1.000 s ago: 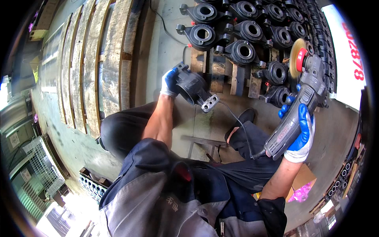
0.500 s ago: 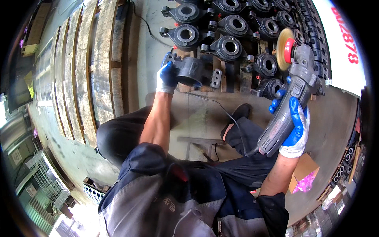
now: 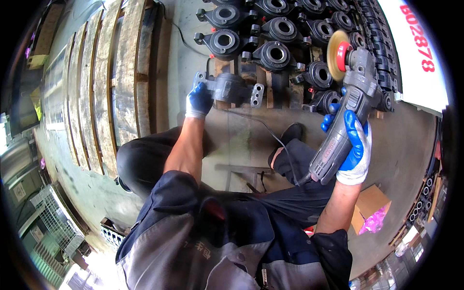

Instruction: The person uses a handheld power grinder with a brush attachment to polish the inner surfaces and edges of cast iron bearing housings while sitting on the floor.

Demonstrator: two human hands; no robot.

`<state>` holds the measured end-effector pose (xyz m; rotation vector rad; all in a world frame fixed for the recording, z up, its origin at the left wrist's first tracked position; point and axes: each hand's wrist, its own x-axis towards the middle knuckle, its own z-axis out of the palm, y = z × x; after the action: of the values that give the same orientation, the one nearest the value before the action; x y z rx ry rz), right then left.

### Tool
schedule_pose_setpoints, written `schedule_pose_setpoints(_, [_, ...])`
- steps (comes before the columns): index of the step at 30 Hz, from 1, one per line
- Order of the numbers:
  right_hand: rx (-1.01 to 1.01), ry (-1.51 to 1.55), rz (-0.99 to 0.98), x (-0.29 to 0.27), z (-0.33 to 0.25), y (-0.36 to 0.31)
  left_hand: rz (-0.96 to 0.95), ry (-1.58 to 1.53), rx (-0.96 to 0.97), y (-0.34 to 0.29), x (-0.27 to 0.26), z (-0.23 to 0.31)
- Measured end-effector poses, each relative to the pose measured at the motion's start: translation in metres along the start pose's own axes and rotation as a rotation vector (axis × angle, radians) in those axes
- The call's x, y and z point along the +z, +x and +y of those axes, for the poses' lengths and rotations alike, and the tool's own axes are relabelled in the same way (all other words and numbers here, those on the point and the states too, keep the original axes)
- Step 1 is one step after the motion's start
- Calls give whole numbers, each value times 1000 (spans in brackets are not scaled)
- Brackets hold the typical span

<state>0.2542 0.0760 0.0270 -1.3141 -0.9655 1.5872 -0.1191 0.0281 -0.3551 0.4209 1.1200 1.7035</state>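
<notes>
My left hand (image 3: 198,100), in a blue-and-white coated glove, is closed on the left lug of a dark metal casting (image 3: 229,89). The casting has a rounded middle and a lug with holes at each end, and it is held over the near edge of a wooden pallet. In my right hand (image 3: 355,147), gloved the same way, is a grey angle grinder (image 3: 340,130), the fingers wrapped round its body. Its tan disc (image 3: 336,55) with a red hub points up and left, near the rows of castings and apart from the held one.
Several similar black castings (image 3: 276,55) stand in rows on the pallet (image 3: 286,94). Wooden pallets (image 3: 126,72) lie at left. The grinder's cord (image 3: 263,123) trails across the floor. An open cardboard box (image 3: 369,205) with pink material is at lower right, and a white panel (image 3: 411,72) at upper right.
The held casting has turned, so its round opening no longer faces me. Both hands have shifted slightly left, the grinder moving left and a little up with my right hand.
</notes>
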Motion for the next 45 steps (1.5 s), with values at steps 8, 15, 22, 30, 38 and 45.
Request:
schedule_pose_setpoints(8, [1, 140, -12, 2, -3, 0, -41, 68, -21, -7, -38, -10])
schedule_pose_setpoints(15, [30, 37, 34, 3, 1, 2, -8, 491, 67, -5, -38, -16])
schedule_pose_setpoints(22, [25, 86, 25, 5, 4, 5, -4, 395, 37, -3, -51, -21])
schedule_pose_setpoints(30, [2, -5, 24, 5, 7, 2, 4, -701, -280, -16, -6, 8])
schedule_pose_setpoints(38, [8, 117, -51, 5, 4, -1, 41, -699, -309, -19, 2, 9])
schedule_pose_setpoints(45, [39, 74, -39, 11, 5, 1, -8, -451, -154, -34, 66, 52])
